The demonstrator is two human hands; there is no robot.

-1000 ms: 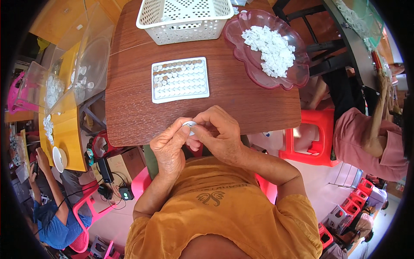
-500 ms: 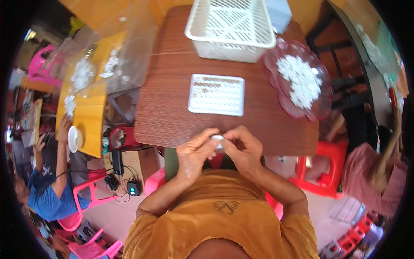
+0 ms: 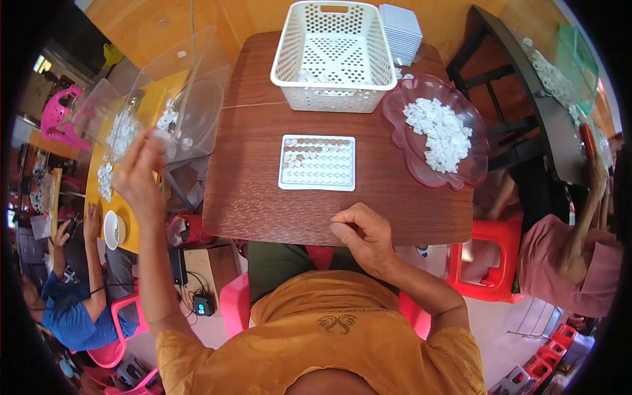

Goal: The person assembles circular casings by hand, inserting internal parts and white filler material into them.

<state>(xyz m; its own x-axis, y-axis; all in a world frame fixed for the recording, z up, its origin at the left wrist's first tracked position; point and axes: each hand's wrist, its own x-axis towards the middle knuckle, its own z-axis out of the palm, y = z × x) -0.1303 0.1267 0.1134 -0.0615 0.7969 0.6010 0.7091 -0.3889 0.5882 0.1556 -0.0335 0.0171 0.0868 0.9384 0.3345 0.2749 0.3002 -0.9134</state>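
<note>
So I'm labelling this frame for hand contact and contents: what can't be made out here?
- Left hand: motion-blurred in the head view; whether its fingertips hold a small white piece is unclear.
- Right hand: fingers curl under at the table edge, hiding the palm.
- White basket: its walls hide most of the contents.
- Tray: pieces too small to identify.

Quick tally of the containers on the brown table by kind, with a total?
White slotted basket: 1
Pink scalloped dish of small white pieces: 1
White grid tray: 1
Stack of white trays behind the basket: 1 stack
Total: 4
</note>
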